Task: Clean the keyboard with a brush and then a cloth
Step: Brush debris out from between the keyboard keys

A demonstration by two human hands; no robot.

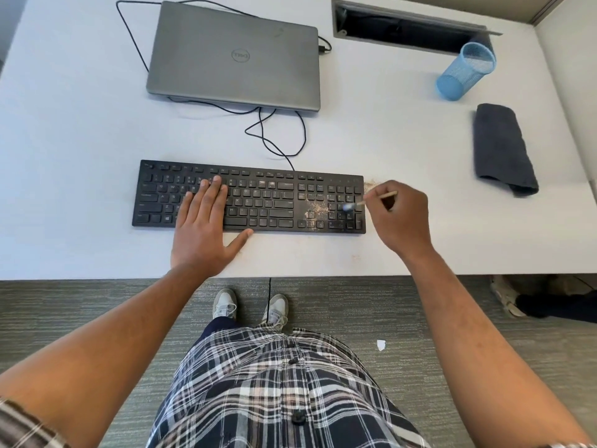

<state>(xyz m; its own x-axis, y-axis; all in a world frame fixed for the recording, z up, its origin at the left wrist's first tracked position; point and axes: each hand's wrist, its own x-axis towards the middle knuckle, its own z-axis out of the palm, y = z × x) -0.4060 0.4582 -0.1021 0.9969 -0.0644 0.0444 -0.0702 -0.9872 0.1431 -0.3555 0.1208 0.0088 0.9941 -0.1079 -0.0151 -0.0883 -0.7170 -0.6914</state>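
Note:
A black keyboard (265, 198) lies on the white desk (80, 140), with pale dust on its right part near the arrow keys and on the desk by its right end. My left hand (203, 227) rests flat on the keyboard's left half, fingers straight. My right hand (400, 215) pinches a thin wooden-handled brush (371, 199), whose blurred bristle tip sits over the number pad. A dark grey folded cloth (500, 147) lies on the desk to the right, apart from both hands.
A shut grey laptop (235, 56) sits behind the keyboard with black cables looping between them. A blue mesh pen cup (465, 71) lies tipped at the back right beside a cable slot (407, 27). The desk edge runs just below the keyboard.

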